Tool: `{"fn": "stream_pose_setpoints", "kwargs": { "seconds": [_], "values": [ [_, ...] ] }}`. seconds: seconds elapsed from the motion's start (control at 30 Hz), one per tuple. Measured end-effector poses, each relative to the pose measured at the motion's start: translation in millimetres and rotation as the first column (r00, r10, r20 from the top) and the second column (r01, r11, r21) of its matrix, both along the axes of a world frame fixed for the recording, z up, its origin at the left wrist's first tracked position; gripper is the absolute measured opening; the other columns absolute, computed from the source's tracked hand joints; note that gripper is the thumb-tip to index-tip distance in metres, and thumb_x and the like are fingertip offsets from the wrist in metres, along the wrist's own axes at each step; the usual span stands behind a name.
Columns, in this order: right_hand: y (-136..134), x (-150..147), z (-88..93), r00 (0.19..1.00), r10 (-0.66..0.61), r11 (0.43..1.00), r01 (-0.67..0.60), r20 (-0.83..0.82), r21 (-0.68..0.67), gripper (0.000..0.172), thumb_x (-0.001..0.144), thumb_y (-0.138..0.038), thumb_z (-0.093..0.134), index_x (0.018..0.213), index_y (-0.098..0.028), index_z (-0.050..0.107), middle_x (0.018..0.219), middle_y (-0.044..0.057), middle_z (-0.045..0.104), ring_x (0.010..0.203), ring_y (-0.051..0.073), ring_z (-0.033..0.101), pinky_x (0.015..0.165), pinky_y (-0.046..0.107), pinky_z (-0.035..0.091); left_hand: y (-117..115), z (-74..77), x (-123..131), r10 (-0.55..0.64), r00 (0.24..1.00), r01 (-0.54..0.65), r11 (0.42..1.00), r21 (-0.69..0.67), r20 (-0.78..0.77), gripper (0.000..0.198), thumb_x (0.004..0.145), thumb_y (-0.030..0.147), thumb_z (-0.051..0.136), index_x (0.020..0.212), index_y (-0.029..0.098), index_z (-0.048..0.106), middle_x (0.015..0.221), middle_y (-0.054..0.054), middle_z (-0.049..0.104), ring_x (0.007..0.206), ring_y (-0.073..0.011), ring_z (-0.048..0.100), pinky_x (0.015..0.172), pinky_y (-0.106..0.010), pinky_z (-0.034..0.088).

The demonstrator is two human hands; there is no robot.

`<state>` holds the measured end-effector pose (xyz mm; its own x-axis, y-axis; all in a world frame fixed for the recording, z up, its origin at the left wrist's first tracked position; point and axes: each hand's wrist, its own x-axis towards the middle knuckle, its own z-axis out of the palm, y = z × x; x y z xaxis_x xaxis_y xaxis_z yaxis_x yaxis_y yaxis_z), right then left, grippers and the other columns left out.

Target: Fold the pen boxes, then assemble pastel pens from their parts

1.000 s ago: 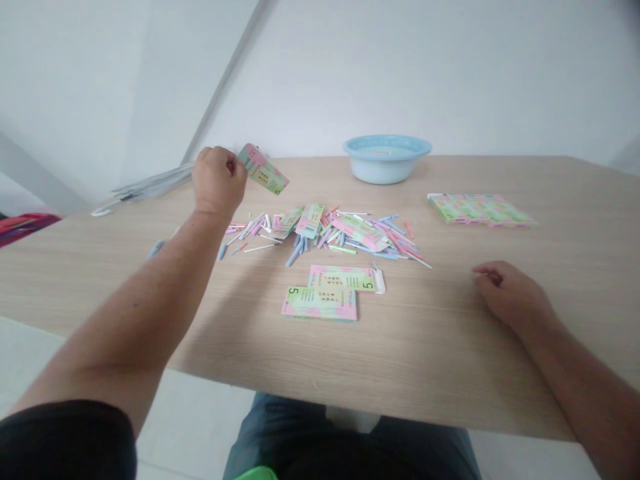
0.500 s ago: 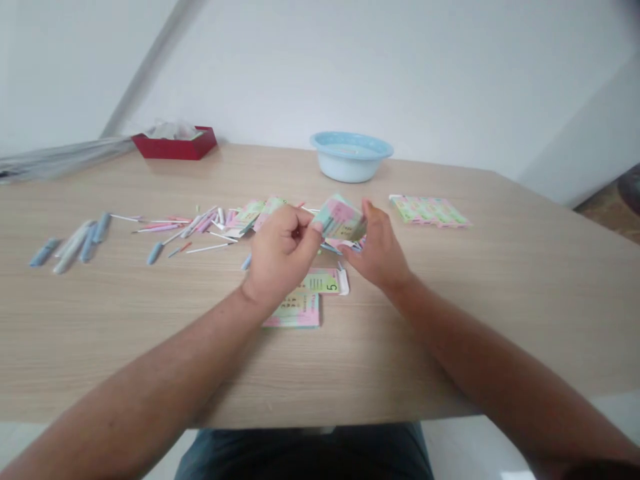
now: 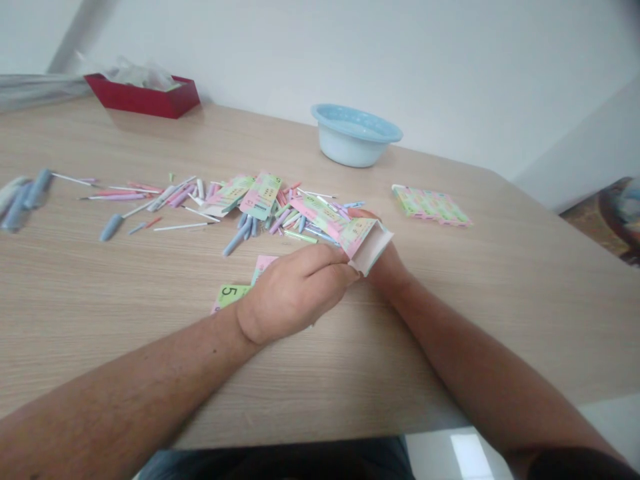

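The little paper box (image 3: pixel 367 237) is up off the table (image 3: pixel 500 280), just above the near edge of the pile of coloured sticks (image 3: pixel 280 217). It is tilted, and its open end, white inside, faces the person. The left hand (image 3: pixel 293 290) pinches the near end of the box, with finger and thumb closed on the flap. The right hand (image 3: pixel 387 267) is mostly hidden behind the box, but it seems to be wrapped around it from the back, closed on it too.

The box is thin paper. If either hand squeezes too hard, the box could get squashed or the flap could tear. If the box tips down more, anything inside could slide out of the open end; the picture does not show whether there is anything in it.

The left wrist lies over two flat packets (image 3: pixel 231 293). A quick move of that arm could push them along the table. The pile of sticks is very close to the hands, so a bump could scatter them. The blue bowl (image 3: pixel 356 135) is well away and looks safe.
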<state>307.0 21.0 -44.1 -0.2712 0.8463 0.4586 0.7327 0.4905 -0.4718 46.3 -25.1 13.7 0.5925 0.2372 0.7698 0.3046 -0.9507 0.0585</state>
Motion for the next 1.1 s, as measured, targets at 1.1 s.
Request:
{"fn": "stream_pose_setpoints", "kwargs": {
  "seconds": [1.1],
  "values": [
    [152.1,75.8,191.9,0.573,0.071,0.879,0.351,0.816,-0.323,0.052,0.076,-0.04,0.101,0.124,-0.027,0.088,0.118,0.007,0.087,0.11,0.037,0.08,0.104,0.054,0.06,17.1,-14.1,11.5,0.07,0.966,-0.097,0.991,-0.097,-0.248,0.014,0.103,0.015,0.06,0.105,0.019,0.073,0.105,-0.007,0.077,0.09,-0.0219,0.069,0.073,-0.035,0.055]
  ]
}}
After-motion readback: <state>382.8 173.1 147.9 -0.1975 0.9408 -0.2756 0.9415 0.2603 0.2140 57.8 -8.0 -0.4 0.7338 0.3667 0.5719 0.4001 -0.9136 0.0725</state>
